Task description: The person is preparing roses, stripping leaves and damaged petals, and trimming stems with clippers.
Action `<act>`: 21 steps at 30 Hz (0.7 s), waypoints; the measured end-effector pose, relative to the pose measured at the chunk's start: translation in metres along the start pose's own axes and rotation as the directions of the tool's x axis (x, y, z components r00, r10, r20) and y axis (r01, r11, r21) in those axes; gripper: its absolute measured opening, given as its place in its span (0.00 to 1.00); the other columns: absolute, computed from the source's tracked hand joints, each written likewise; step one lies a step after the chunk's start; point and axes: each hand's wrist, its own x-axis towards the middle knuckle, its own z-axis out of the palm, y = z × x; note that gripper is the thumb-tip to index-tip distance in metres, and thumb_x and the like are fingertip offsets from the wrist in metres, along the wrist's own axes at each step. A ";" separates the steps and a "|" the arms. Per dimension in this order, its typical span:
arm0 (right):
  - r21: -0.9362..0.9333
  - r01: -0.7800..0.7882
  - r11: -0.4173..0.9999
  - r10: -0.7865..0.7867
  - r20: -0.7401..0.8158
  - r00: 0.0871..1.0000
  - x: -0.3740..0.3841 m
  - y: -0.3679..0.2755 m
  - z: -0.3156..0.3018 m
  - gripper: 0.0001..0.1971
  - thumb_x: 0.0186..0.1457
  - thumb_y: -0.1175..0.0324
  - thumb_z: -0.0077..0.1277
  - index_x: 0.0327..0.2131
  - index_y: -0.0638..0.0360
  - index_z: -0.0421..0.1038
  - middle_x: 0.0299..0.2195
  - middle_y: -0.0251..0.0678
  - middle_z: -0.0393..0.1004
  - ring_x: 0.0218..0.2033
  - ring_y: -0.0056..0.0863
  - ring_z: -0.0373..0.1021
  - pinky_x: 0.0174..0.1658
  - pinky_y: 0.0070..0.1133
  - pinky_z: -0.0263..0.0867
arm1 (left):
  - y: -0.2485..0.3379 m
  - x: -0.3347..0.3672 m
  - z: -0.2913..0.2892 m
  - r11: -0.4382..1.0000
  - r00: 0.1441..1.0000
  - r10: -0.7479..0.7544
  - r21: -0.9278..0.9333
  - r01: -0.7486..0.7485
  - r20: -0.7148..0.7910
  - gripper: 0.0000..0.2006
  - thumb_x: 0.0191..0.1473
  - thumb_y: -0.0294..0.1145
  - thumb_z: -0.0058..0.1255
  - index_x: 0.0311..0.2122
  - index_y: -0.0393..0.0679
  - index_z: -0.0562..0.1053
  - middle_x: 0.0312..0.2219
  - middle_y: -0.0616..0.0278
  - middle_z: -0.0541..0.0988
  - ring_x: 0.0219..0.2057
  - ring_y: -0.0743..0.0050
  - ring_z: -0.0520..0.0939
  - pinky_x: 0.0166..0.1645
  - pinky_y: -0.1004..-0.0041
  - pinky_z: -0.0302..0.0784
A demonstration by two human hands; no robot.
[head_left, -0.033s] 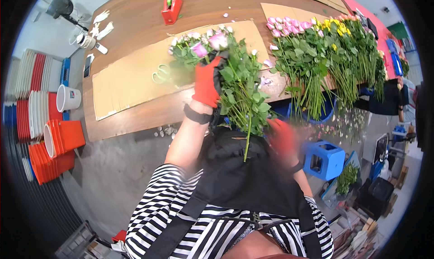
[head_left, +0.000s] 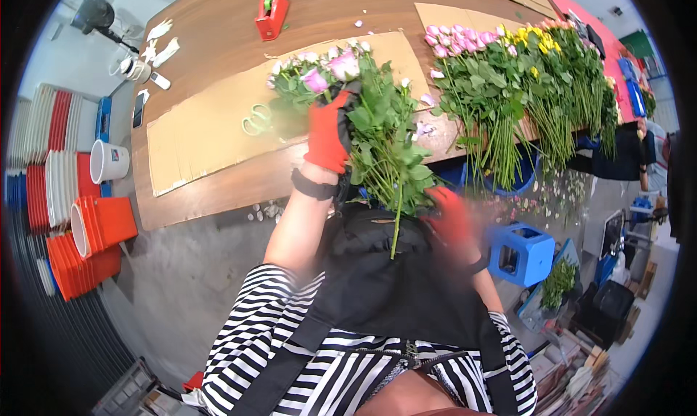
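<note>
A bunch of roses (head_left: pixel 385 133) with pale pink and lilac heads hangs over the table's near edge, heads pointing away from me. My left hand (head_left: pixel 329 134), in a red and black glove, is closed around it just below the blooms. One bare stem (head_left: pixel 397 227) reaches lower than the rest, in front of my black apron (head_left: pixel 406 292). Beside the lower leaves on the right is my right hand (head_left: pixel 451 216), also red-gloved. Its fingertips are at the foliage, but blur and leaves hide whether they grip anything.
Cardboard (head_left: pixel 210 144) covers part of the wooden table (head_left: pixel 210 46), with green-handled scissors (head_left: pixel 257 120) on it. A red tape dispenser (head_left: pixel 271 13) stands farther back. Pink and yellow roses (head_left: pixel 501 89) lie at right, above a blue stool (head_left: pixel 521 255). Orange buckets (head_left: pixel 105 223) are at left.
The view has shifted very slightly. My right hand's fingers show a little more clearly beside the leaves; the left hand keeps its hold on the roses.
</note>
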 end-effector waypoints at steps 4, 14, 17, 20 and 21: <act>0.706 -0.105 0.701 0.272 -0.128 0.954 0.018 0.037 0.012 0.23 0.45 0.73 0.56 0.48 0.60 0.68 0.46 0.39 0.69 0.49 0.33 0.66 0.52 0.27 0.61 | -0.027 -0.005 -0.013 0.954 0.953 0.150 0.216 -0.210 0.265 0.14 0.51 0.27 0.52 0.44 0.39 0.74 0.34 0.63 0.79 0.35 0.74 0.78 0.41 0.76 0.72; 0.622 0.217 0.752 0.048 -0.380 0.924 0.109 -0.124 -0.100 0.21 0.40 0.79 0.57 0.43 0.63 0.72 0.44 0.37 0.70 0.47 0.29 0.66 0.51 0.24 0.61 | -0.011 -0.086 0.023 0.819 0.847 0.227 0.377 -0.433 0.480 0.12 0.54 0.24 0.49 0.44 0.37 0.71 0.41 0.61 0.75 0.40 0.75 0.77 0.43 0.75 0.74; 0.691 0.184 0.699 0.125 -0.371 0.920 0.106 -0.126 -0.099 0.20 0.39 0.79 0.58 0.41 0.64 0.72 0.42 0.36 0.70 0.45 0.28 0.67 0.50 0.24 0.62 | -0.018 -0.089 0.019 0.741 0.820 0.184 0.472 -0.478 0.542 0.16 0.55 0.21 0.45 0.49 0.38 0.66 0.43 0.59 0.74 0.40 0.73 0.77 0.43 0.74 0.75; 0.703 0.142 0.697 0.228 -0.404 0.886 0.101 -0.136 -0.101 0.18 0.38 0.78 0.60 0.38 0.62 0.72 0.40 0.35 0.71 0.44 0.27 0.67 0.48 0.24 0.62 | -0.018 -0.095 0.020 0.879 0.834 0.129 0.328 -0.347 0.537 0.18 0.55 0.20 0.43 0.53 0.39 0.63 0.42 0.58 0.75 0.40 0.73 0.77 0.43 0.73 0.74; 0.699 0.113 0.707 0.289 -0.431 0.855 0.100 -0.139 -0.102 0.18 0.38 0.78 0.60 0.37 0.60 0.73 0.39 0.34 0.71 0.43 0.28 0.67 0.48 0.24 0.62 | -0.016 -0.097 0.024 0.933 0.842 0.102 0.242 -0.265 0.530 0.18 0.56 0.20 0.43 0.53 0.40 0.63 0.42 0.58 0.75 0.40 0.73 0.77 0.43 0.73 0.74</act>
